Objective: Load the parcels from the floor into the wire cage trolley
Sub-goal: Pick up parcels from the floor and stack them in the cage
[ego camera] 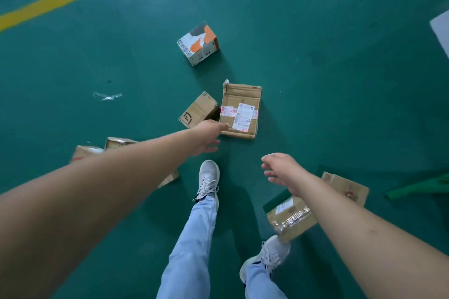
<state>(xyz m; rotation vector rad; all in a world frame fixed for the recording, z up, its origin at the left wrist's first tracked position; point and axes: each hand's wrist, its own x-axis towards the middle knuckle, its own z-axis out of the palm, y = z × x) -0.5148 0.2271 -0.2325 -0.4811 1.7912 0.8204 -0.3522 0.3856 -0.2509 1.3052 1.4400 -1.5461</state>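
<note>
Green warehouse floor (340,80), parcels scattered all over. Left hand (206,137) reaches out with loose fingers, touching the near corner of a labelled cardboard parcel (240,110) beside a smaller brown box (198,109). Right hand (281,170) hovers spread, holding nothing, over a taped parcel (289,218).

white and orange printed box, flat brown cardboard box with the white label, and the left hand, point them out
white and orange printed box (198,43), head view, top face
flat brown cardboard box with the white label (240,94), head view, bare top flap
left hand (206,137), head view, back of hand
</note>
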